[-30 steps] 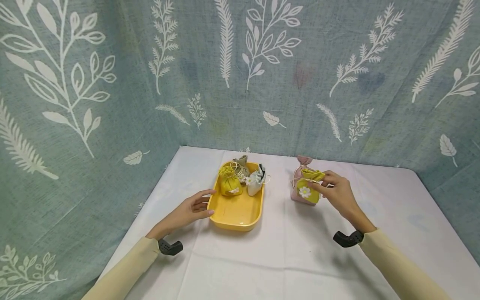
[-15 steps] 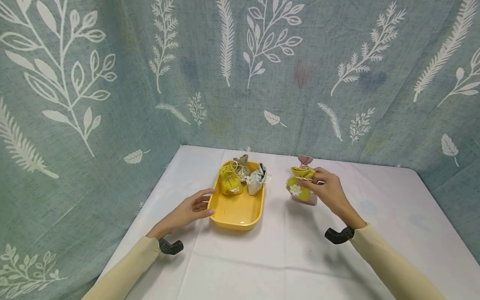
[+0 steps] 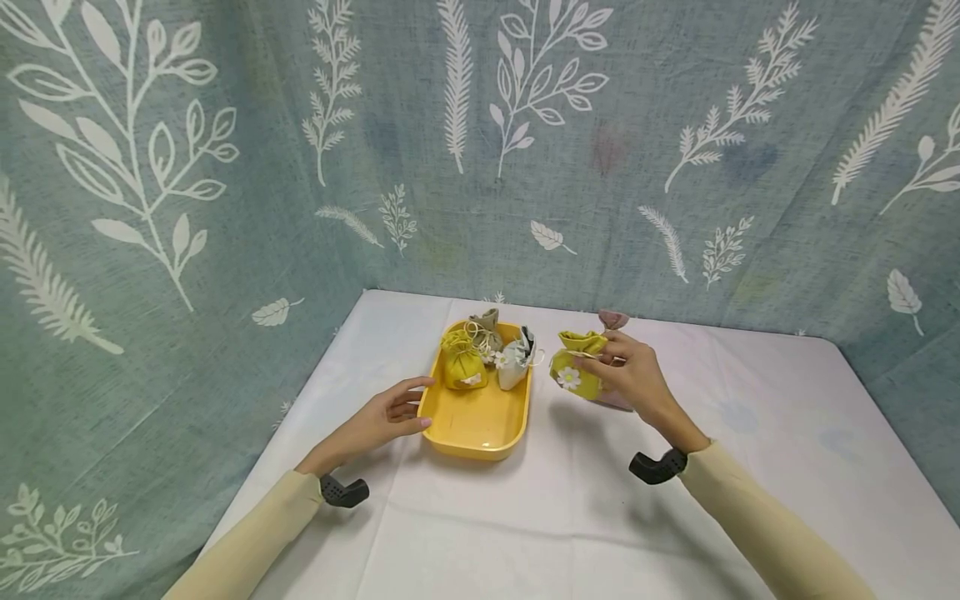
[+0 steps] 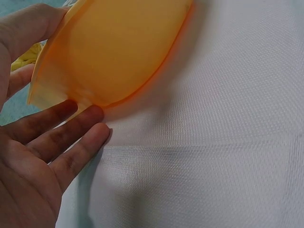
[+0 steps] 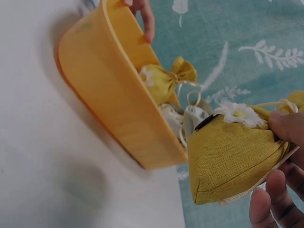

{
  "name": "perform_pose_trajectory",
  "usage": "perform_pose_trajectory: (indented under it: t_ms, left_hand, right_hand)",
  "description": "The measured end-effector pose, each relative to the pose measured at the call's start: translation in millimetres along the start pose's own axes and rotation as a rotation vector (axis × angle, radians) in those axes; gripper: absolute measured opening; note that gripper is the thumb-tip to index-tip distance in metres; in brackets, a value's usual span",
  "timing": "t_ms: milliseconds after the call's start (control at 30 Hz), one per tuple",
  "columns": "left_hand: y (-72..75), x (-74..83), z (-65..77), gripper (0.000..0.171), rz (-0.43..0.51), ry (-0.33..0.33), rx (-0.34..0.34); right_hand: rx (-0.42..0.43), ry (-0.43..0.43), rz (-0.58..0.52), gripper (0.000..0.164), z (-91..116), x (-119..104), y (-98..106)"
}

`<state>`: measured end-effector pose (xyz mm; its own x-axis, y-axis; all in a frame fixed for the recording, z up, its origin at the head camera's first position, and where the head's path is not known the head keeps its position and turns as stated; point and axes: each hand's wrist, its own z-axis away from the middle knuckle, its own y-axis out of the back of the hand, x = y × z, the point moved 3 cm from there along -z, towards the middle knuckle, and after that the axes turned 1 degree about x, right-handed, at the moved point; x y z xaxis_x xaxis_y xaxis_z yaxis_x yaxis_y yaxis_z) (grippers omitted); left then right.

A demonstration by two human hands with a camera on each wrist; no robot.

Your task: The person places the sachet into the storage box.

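Note:
My right hand (image 3: 633, 375) pinches a mustard-yellow drawstring pouch (image 5: 232, 161) by its tied neck, above the table. A white daisy sits on the pouch's front. Behind the right hand stands a pink drawstring pouch (image 3: 613, 320), mostly hidden. My left hand (image 3: 390, 410) rests with extended, spread fingers at the left side of a yellow plastic tray (image 3: 465, 425); in the left wrist view, fingertips (image 4: 95, 114) lie along its wall. At the tray's far end sit another yellow pouch (image 3: 463, 371), a grey-brown pouch (image 3: 486, 330) and a pale white pouch (image 3: 512, 377).
A white cloth (image 3: 480, 533) covers the table. Blue-green curtains (image 3: 420, 150) with white leaf prints hang along the back and left edges. Each wrist carries a black camera mount, one on the left (image 3: 343, 492) and one on the right (image 3: 658, 467).
My right hand has carried the yellow pouch leftward, from in front of the pink pouch toward the tray. The left hand and the tray have stayed in place.

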<state>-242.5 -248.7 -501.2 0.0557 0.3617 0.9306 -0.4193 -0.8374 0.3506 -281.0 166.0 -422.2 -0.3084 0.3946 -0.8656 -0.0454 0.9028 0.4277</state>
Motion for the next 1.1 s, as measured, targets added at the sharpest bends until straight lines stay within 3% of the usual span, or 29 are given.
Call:
perform_pose_trajectory:
  t_ms: [500, 733, 1100]
  left_hand:
    - [-0.5, 0.3, 0.0, 0.076, 0.014, -0.013, -0.010]
    - [-1.0, 0.3, -0.9, 0.076, 0.012, -0.005, -0.009]
    - [-0.9, -1.3, -0.8, 0.077, 0.008, -0.004, -0.005]
  right_hand:
    - [-0.029, 0.125, -0.017, 0.045, -10, -15, -24]
    - [-0.043, 0.108, 0.006, 0.031, -11, -22, -36]
    - [-0.076, 0.123, -0.051, 0.030, -14, -26, -59]
